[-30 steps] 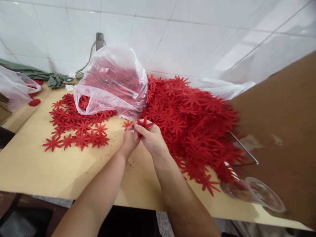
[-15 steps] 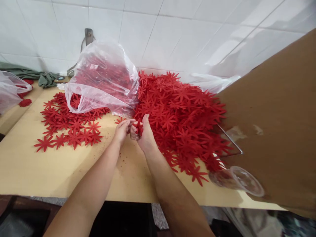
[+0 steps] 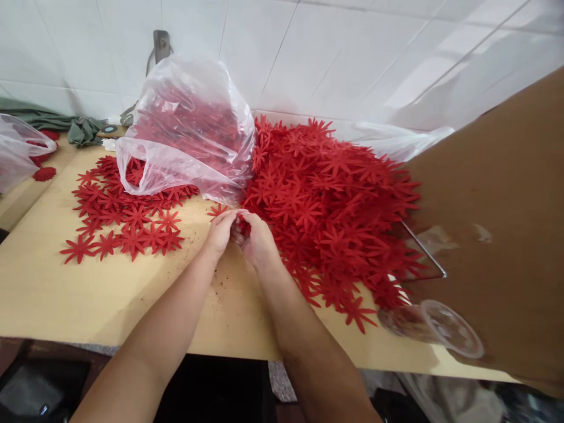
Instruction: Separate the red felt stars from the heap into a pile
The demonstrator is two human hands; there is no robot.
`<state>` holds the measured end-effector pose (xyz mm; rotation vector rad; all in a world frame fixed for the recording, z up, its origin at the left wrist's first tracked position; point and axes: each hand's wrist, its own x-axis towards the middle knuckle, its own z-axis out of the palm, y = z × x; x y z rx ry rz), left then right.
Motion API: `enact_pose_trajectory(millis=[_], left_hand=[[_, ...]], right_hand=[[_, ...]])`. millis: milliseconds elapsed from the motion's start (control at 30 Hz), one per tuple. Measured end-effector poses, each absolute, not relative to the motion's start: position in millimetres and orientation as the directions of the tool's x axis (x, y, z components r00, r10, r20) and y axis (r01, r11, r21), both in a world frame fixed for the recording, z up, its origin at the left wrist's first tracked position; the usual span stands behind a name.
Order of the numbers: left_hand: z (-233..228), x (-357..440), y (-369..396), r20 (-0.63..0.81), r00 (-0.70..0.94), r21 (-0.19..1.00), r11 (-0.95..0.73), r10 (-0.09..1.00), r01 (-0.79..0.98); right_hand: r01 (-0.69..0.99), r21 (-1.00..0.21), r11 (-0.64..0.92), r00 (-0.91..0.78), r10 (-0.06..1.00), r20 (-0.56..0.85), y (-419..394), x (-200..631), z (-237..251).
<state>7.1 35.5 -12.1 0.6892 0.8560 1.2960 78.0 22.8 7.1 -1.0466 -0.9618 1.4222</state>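
Note:
My left hand and my right hand meet over the table, fingers closed and touching. Between them they grip a small red flower cutout, mostly covered by the fingers. Just behind my left hand a single loose red flower lies on the table. A large heap of red flower cutouts with narrow petals rises right beside my right hand. To the left, a smaller spread of the same flowers lies flat, some overlapping.
A clear plastic bag full of red pieces stands against the tiled wall. At the right, a cardboard sheet leans beside a clear plastic cup lying on its side. Another bag and green cloth are at far left.
My right thumb has folded down from upright, and the fingers of both hands have closed in around the red flower cutout. The camera view has shifted slightly.

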Motion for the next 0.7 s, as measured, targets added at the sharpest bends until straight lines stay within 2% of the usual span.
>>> enact_pose_trajectory(millis=[133,367,533,700], left_hand=[[-12,3,34,-0.212,0.138,0.793,0.253,0.967,-0.554],[-4,1,32,-0.221,0.216,0.599,0.307,0.951,-0.739],[-1,1,30,-0.235,0.253,0.538,0.343,0.938,-0.770],[-4,-3,31,-0.235,0.313,0.499,0.390,0.920,-0.773]], right_hand=[[-0.318,-0.942,-0.111,-0.027,0.994,-0.108,21,71,-2],[-0.028,-0.998,0.053,-0.068,0.996,0.055,16,66,-4],[0.102,-0.974,0.201,-0.056,0.979,0.197,12,64,-3],[0.089,-0.983,0.161,-0.030,0.987,0.159,10,68,-8]])
